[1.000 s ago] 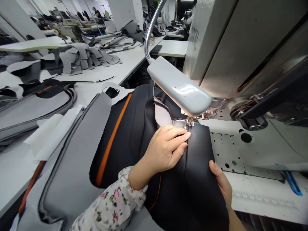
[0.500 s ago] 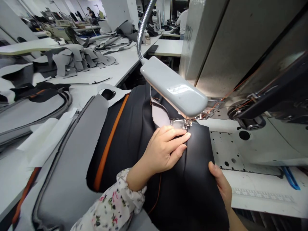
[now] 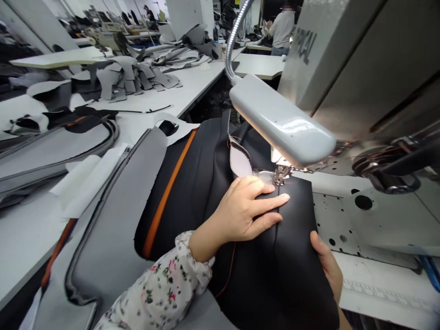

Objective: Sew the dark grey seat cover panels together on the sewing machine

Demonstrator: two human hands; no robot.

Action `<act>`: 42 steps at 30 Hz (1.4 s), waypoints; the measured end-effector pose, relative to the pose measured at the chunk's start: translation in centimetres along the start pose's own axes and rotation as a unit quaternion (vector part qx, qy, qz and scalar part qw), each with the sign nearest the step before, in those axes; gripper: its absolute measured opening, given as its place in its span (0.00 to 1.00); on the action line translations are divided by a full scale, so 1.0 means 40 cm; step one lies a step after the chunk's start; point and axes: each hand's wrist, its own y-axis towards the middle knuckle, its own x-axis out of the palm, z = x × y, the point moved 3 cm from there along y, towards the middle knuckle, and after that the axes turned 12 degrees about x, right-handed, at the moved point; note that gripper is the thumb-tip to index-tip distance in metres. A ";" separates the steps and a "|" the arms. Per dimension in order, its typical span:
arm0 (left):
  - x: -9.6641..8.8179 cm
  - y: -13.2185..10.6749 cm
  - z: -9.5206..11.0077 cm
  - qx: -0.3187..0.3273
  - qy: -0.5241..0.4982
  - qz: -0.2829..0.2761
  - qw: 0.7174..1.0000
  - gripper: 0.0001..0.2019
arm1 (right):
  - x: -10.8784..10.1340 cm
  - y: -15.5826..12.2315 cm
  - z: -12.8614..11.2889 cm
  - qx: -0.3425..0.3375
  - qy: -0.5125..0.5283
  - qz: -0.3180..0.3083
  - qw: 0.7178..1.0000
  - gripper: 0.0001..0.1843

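A black leather-like panel [image 3: 295, 270] with an orange stripe [image 3: 168, 192] lies under the presser foot [image 3: 280, 173] of a sewing machine [image 3: 364, 68]. My left hand [image 3: 245, 208] rests flat on the panel just before the foot, fingers stretched along a seam. My right hand [image 3: 326, 263] holds the panel's right edge, thumb on top and fingers hidden beneath. A grey fabric piece [image 3: 117, 229] joins the panel on the left.
A grey gooseneck lamp [image 3: 280, 121] hangs over the needle area. The machine bed [image 3: 371, 215] spreads to the right. Stacks of grey cut pieces [image 3: 130, 75] lie on the long white table [image 3: 27, 229] at left. A person [image 3: 282, 30] stands far back.
The view has shifted a little rightward and down. My left fingers have stretched further along the seam; both hands stay on the panel.
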 end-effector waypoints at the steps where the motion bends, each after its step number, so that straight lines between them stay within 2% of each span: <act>1: 0.000 -0.001 0.001 -0.004 0.001 -0.005 1.000 0.22 | 0.006 -0.002 -0.005 0.013 0.009 0.002 1.000 0.27; 10: 0.007 0.004 -0.005 -0.042 -0.005 -0.049 0.998 0.24 | -0.003 0.015 -0.039 0.071 0.037 0.017 0.997 0.29; 17: 0.017 0.018 -0.031 -0.062 0.000 -0.065 0.996 0.23 | 0.071 0.048 -0.091 0.084 0.054 -0.013 0.995 0.23; 21: 0.024 0.025 -0.047 -0.066 0.012 -0.069 0.995 0.21 | 0.081 0.072 -0.100 0.081 0.054 -0.007 0.995 0.21; 24: 0.029 0.026 -0.057 -0.061 0.021 -0.071 0.995 0.20 | 0.059 0.086 -0.092 0.052 -0.011 0.019 0.998 0.23; 26: 0.027 0.024 -0.057 -0.051 0.025 -0.073 0.996 0.21 | 0.029 0.088 -0.091 -0.030 -0.147 0.063 0.987 0.26; 28: 0.017 0.020 -0.056 -0.043 0.018 -0.074 0.996 0.20 | -0.023 0.080 -0.096 -0.128 -0.294 0.121 0.939 0.30; 30: -0.001 0.018 -0.063 -0.053 -0.024 -0.071 0.996 0.19 | -0.113 0.064 -0.111 -0.191 -0.383 0.190 0.884 0.30; 32: -0.023 0.021 -0.091 -0.107 -0.082 -0.036 0.990 0.17 | -0.247 0.033 -0.142 -0.221 -0.416 0.280 0.837 0.25; 34: -0.035 0.029 -0.135 -0.202 -0.105 0.011 0.974 0.16 | -0.407 -0.017 -0.185 -0.237 -0.452 0.405 0.759 0.21; 36: -0.025 0.042 -0.178 -0.296 -0.112 0.017 0.948 0.15 | -0.561 -0.068 -0.228 -0.224 -0.486 0.503 0.679 0.20; 37: -0.011 0.049 -0.193 -0.331 -0.135 -0.002 0.934 0.15 | -0.627 -0.085 -0.247 -0.210 -0.506 0.529 0.648 0.21; 39: 0.025 0.065 -0.213 -0.381 -0.208 -0.038 0.900 0.16 | -0.725 -0.097 -0.279 -0.175 -0.554 0.542 0.607 0.24; 42: 0.061 0.089 -0.230 -0.419 -0.266 -0.021 0.868 0.13 | -0.788 -0.090 -0.309 -0.133 -0.621 0.531 0.561 0.26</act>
